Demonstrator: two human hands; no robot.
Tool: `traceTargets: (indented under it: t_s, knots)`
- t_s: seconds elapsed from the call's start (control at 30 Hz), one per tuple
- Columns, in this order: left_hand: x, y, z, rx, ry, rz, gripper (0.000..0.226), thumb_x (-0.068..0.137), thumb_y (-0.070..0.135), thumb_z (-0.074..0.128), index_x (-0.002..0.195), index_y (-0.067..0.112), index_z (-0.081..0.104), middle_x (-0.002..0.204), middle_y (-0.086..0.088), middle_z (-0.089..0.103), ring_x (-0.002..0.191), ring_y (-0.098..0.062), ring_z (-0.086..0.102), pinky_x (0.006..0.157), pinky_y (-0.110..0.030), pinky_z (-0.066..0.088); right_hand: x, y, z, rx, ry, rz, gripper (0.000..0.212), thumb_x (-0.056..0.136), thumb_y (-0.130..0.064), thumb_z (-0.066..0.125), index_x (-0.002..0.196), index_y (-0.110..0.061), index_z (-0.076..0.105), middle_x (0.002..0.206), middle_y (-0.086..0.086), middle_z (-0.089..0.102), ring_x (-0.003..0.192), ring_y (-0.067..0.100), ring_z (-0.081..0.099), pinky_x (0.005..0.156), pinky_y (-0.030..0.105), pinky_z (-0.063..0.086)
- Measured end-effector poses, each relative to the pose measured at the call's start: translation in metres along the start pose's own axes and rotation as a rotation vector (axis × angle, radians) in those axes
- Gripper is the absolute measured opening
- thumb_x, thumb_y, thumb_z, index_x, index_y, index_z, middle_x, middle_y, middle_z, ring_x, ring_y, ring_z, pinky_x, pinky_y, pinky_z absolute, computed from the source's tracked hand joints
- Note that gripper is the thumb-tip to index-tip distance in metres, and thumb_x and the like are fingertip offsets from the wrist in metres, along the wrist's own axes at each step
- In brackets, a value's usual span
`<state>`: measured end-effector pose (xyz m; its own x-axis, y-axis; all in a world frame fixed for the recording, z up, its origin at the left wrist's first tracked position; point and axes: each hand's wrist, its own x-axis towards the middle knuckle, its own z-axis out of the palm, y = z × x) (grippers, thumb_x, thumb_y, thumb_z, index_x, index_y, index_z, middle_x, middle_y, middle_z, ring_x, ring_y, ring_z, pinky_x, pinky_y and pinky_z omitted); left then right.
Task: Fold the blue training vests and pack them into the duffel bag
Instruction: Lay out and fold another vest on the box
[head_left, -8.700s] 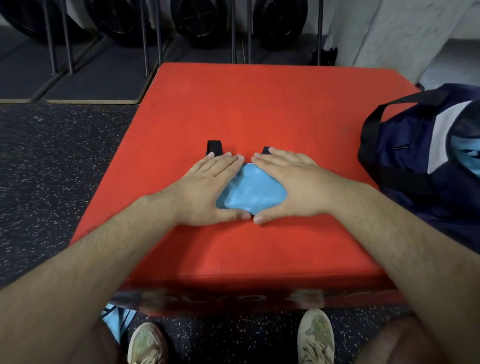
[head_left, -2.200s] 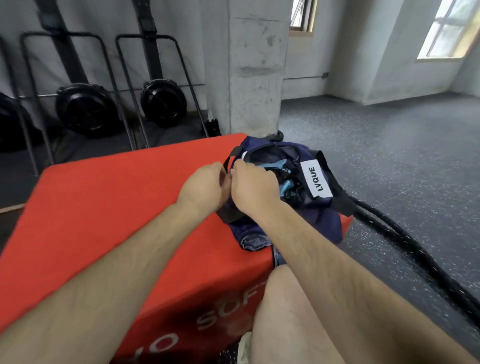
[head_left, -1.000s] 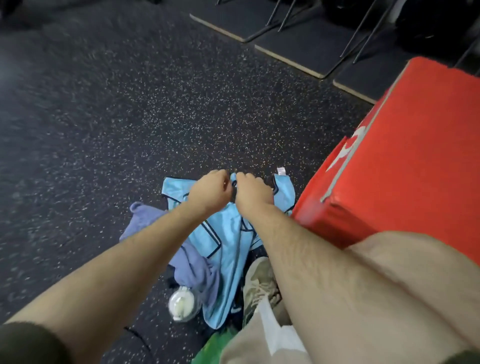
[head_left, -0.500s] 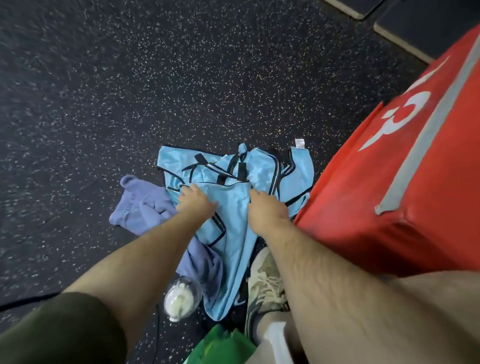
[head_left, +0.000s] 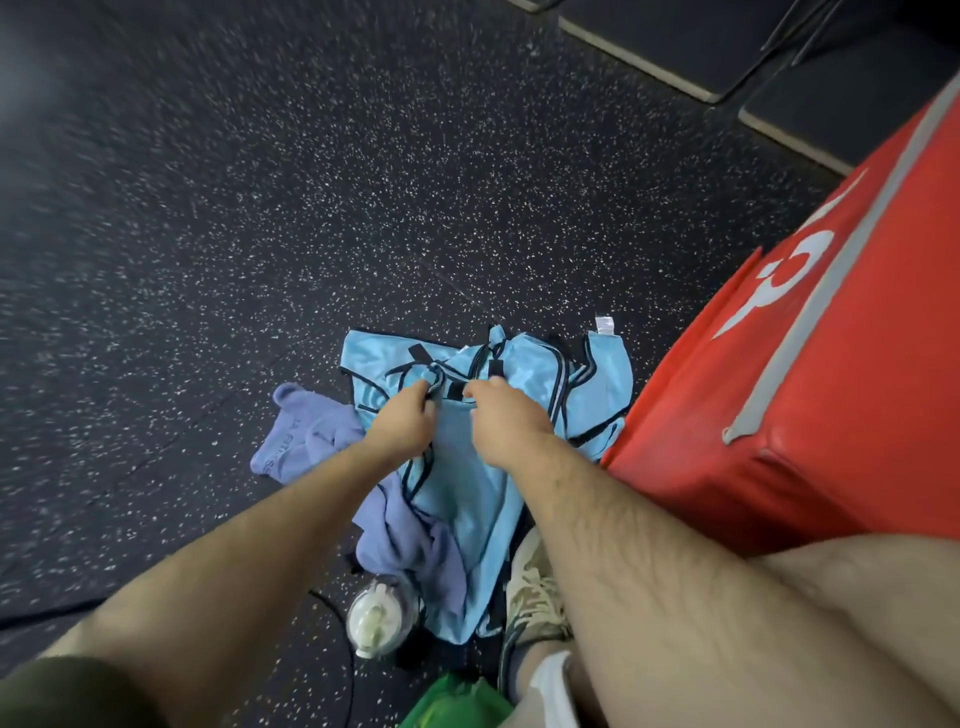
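Compared with half a second ago, both hands are gripping higher up. The left hand (head_left: 402, 421) is pinching one shoulder strap of the top light-blue, black-trimmed training vest (head_left: 467, 493), and the right hand (head_left: 506, 421) is pinching the other. It is probably being lifted for folding. The vests are lying on the speckled black floor (head_left: 260, 208) against the red foam box (head_left: 831, 415). At least two are showing, along with one lilac cloth (head_left: 306, 431) and one clear bottle (head_left: 376, 618). The duffel bag is not in view.

head cam | tilted steeply down | close over vests (head_left: 462, 483) on floor (head_left: 260, 208)
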<state>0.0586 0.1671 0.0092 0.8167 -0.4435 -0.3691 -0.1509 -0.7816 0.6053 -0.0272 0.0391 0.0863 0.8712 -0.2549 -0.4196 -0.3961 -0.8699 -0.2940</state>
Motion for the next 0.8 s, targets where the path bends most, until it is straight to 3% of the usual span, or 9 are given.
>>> traceTargets:
  t_s: [0.13, 0.2, 0.27, 0.33, 0.37, 0.5, 0.6, 0.7, 0.8]
  knots:
    - [-0.031, 0.043, -0.043, -0.129, -0.07, 0.234, 0.034, 0.083, 0.023, 0.034, 0.103, 0.009, 0.057, 0.094, -0.008, 0.066, 0.089, -0.025, 0.059, 0.084, -0.041, 0.048, -0.011, -0.006, -0.037, 0.039, 0.099, -0.199, 0.078, 0.089, -0.004, 0.056, 0.152, -0.043, 0.029, 0.16, -0.014, 0.019, 0.126, 0.024, 0.049, 0.093, 0.04, 0.05]
    - [-0.045, 0.062, -0.062, -0.154, -0.059, 0.337, 0.034, 0.082, 0.025, 0.037, 0.105, 0.014, 0.059, 0.096, -0.001, 0.067, 0.092, -0.017, 0.06, 0.087, -0.037, 0.049, -0.02, -0.008, -0.06, 0.093, 0.15, -0.24, 0.066, 0.092, -0.009, 0.058, 0.148, -0.039, 0.04, 0.157, -0.014, 0.031, 0.126, 0.021, 0.05, 0.096, 0.038, 0.048]
    - [-0.056, 0.084, -0.079, -0.163, 0.0, 0.407, 0.025, 0.085, 0.027, 0.044, 0.102, 0.017, 0.059, 0.093, 0.002, 0.066, 0.088, -0.015, 0.059, 0.081, -0.034, 0.049, -0.03, -0.008, -0.085, 0.144, 0.181, -0.195, 0.036, 0.093, -0.017, 0.058, 0.126, -0.032, 0.059, 0.13, -0.006, 0.059, 0.112, 0.024, 0.059, 0.089, 0.037, 0.05]
    - [-0.068, 0.107, -0.098, -0.175, 0.085, 0.465, 0.009, 0.091, 0.022, 0.051, 0.096, 0.016, 0.056, 0.085, 0.002, 0.061, 0.076, -0.011, 0.053, 0.071, -0.031, 0.044, -0.046, -0.01, -0.113, 0.167, 0.225, -0.143, 0.012, 0.094, -0.023, 0.057, 0.103, -0.025, 0.064, 0.101, 0.0, 0.067, 0.094, 0.028, 0.063, 0.077, 0.039, 0.052]
    - [-0.074, 0.118, -0.107, -0.175, 0.113, 0.502, 0.003, 0.094, 0.019, 0.054, 0.096, 0.017, 0.055, 0.084, 0.003, 0.059, 0.073, -0.009, 0.05, 0.068, -0.029, 0.042, -0.055, -0.01, -0.127, 0.178, 0.266, -0.143, 0.008, 0.094, -0.024, 0.057, 0.098, -0.023, 0.064, 0.096, 0.001, 0.066, 0.09, 0.028, 0.062, 0.075, 0.039, 0.051]
    - [-0.094, 0.16, -0.135, -0.07, 0.151, 0.6, 0.008, 0.091, 0.016, 0.056, 0.098, 0.017, 0.051, 0.085, -0.001, 0.058, 0.074, -0.013, 0.05, 0.067, -0.033, 0.043, -0.098, -0.005, -0.189, 0.256, 0.444, -0.16, 0.007, 0.095, -0.025, 0.058, 0.09, -0.024, 0.062, 0.095, 0.001, 0.067, 0.086, 0.025, 0.06, 0.077, 0.039, 0.051]
    - [-0.107, 0.188, -0.146, -0.01, 0.172, 0.593, 0.01, 0.09, 0.017, 0.057, 0.097, 0.018, 0.05, 0.087, 0.002, 0.061, 0.078, -0.017, 0.057, 0.069, -0.037, 0.046, -0.136, 0.007, -0.236, 0.271, 0.603, -0.138, 0.01, 0.094, -0.025, 0.058, 0.085, -0.025, 0.06, 0.086, -0.001, 0.064, 0.081, 0.025, 0.059, 0.069, 0.036, 0.047]
    - [-0.116, 0.219, -0.159, 0.061, 0.201, 0.578, 0.011, 0.094, 0.024, 0.058, 0.098, 0.015, 0.055, 0.09, -0.001, 0.065, 0.082, -0.021, 0.062, 0.071, -0.039, 0.049, -0.179, 0.031, -0.284, 0.274, 0.81, -0.065, 0.008, 0.095, -0.023, 0.055, 0.09, -0.022, 0.061, 0.089, 0.0, 0.064, 0.083, 0.025, 0.058, 0.07, 0.036, 0.046]
    - [-0.127, 0.271, -0.176, 0.093, 0.268, 0.673, 0.016, 0.097, 0.026, 0.057, 0.09, 0.012, 0.054, 0.084, -0.002, 0.062, 0.078, -0.023, 0.059, 0.064, -0.037, 0.045, -0.218, 0.06, -0.319, 0.107, 0.851, 0.055, 0.016, 0.092, -0.026, 0.054, 0.106, -0.025, 0.061, 0.107, 0.002, 0.063, 0.101, 0.029, 0.059, 0.081, 0.038, 0.05]
